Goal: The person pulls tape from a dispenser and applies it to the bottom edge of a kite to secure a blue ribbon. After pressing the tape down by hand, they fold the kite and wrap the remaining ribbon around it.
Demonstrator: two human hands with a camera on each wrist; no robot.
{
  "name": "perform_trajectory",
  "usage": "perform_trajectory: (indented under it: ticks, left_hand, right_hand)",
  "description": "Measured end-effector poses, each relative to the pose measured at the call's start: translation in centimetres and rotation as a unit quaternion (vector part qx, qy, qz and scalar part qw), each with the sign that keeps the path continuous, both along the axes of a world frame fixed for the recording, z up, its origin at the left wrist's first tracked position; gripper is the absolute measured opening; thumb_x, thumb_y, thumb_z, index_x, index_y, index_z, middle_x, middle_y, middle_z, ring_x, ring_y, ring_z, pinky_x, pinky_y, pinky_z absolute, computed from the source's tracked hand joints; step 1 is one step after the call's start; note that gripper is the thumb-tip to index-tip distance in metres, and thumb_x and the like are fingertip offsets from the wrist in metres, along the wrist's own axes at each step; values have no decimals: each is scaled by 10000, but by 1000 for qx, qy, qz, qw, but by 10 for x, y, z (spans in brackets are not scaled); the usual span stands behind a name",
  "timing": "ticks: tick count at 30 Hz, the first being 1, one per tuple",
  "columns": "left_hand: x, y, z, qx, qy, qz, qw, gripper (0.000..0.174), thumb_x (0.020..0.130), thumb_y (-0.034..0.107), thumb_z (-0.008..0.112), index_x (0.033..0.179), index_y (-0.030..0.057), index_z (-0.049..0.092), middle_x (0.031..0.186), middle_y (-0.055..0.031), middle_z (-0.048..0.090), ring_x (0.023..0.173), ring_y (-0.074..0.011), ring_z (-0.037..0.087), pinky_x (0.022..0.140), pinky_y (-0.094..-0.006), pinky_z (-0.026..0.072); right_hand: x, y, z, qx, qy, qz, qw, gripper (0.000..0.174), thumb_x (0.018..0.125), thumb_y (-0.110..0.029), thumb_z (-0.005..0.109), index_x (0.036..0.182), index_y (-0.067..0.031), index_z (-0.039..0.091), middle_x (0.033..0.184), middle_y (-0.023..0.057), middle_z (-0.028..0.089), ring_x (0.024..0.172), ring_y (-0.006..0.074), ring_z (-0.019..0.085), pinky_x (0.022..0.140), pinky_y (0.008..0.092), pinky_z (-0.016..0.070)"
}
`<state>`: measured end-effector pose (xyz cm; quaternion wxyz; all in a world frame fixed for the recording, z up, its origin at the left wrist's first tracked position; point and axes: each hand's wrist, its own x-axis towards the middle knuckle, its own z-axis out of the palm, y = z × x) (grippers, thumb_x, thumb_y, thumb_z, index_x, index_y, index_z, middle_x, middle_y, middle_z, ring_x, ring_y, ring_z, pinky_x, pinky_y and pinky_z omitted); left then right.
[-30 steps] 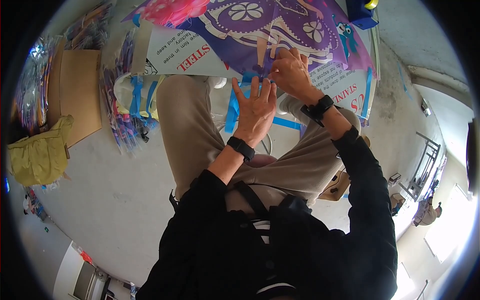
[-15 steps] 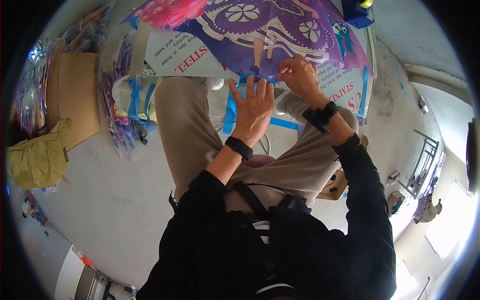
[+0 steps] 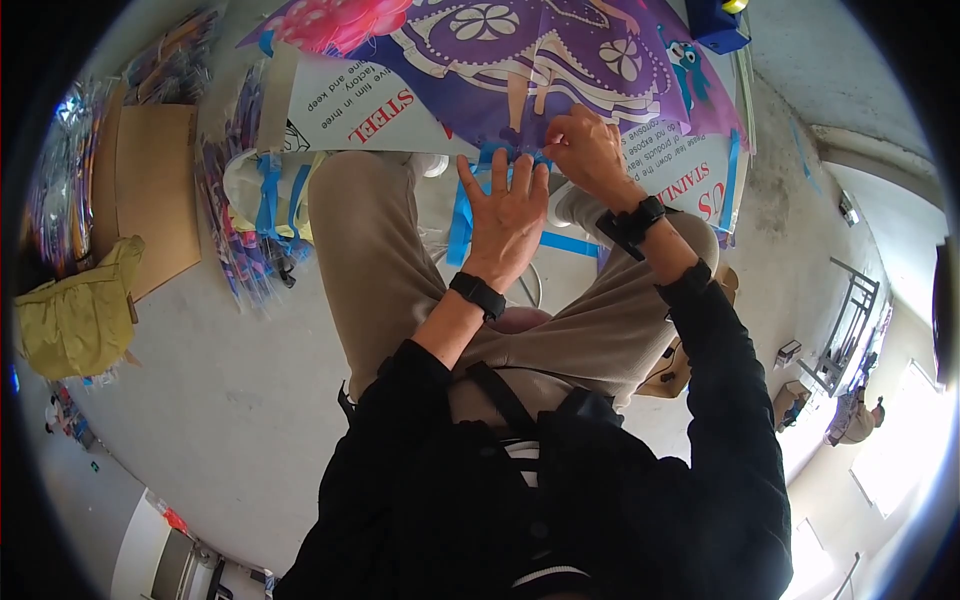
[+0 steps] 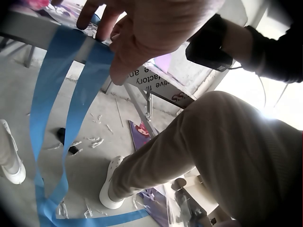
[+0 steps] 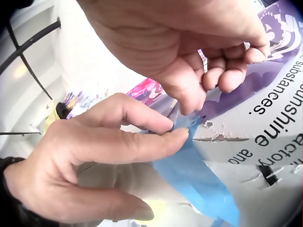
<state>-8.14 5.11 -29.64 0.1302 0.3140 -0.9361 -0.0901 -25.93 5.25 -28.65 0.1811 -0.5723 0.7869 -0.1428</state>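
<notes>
A purple printed plastic sheet (image 3: 470,95) with a dress figure lies on a white lettered board (image 3: 345,105). At its near edge my left hand (image 3: 508,222) rests with straight, spread fingers, its fingertips on a blue ribbon (image 5: 199,182). Two lengths of that ribbon (image 4: 45,97) hang below the board edge in the left wrist view. My right hand (image 3: 592,160) has curled fingers beside the left fingertips. In the right wrist view its thumb tip touches a shiny clear patch at the ribbon's top end; I cannot tell whether it pinches it.
A dark blue box with a yellow roll (image 3: 718,28) stands at the board's far right. Wrapped printed bundles (image 3: 222,180), a cardboard box (image 3: 158,190) and an olive bag (image 3: 80,310) are at left. Scraps (image 4: 97,142) litter the floor. Another person (image 3: 855,425) is at far right.
My right hand moves off slightly to the right about half a second ago, then comes back beside the left fingertips. The left hand stays almost still at the sheet's near edge.
</notes>
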Motion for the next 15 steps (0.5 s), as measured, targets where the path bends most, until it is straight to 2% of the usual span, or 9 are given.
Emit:
perform_trajectory:
  ticks: [8,12,14,15]
  left_hand:
    - [1,1,-1,0,5,-1,1000,479,755,68,711,1229,93,647,1276,-95,534,1276,-351,467,1060,-742,231]
    - [0,2,-2,3,-1,1,1000,465,764,67,710,1225,93,650,1282,-96,530,1289,-356,450,1064,-744,220]
    - [0,1,-2,2,-1,4,1000,462,768,68,708,1225,94,650,1284,-97,529,1292,-358,445,1065,-744,217]
    - [0,2,-2,3,4,5,1000,455,774,65,702,1225,97,650,1286,-99,527,1292,-360,445,1065,-744,216]
  right_hand:
    - [12,0,0,-13,95,16,995,98,756,-143,714,800,-57,697,948,108,614,991,319,595,843,472,418]
    - [16,-1,1,11,110,11,994,118,738,-138,694,798,-37,699,985,124,615,1022,310,592,843,449,404]
    - [12,0,-5,-14,94,-57,994,96,737,-141,707,787,-60,697,974,109,612,1004,296,601,830,425,407]
    - [9,2,-7,-14,94,-57,994,96,737,-141,707,787,-60,697,974,109,612,1004,296,601,830,425,407]
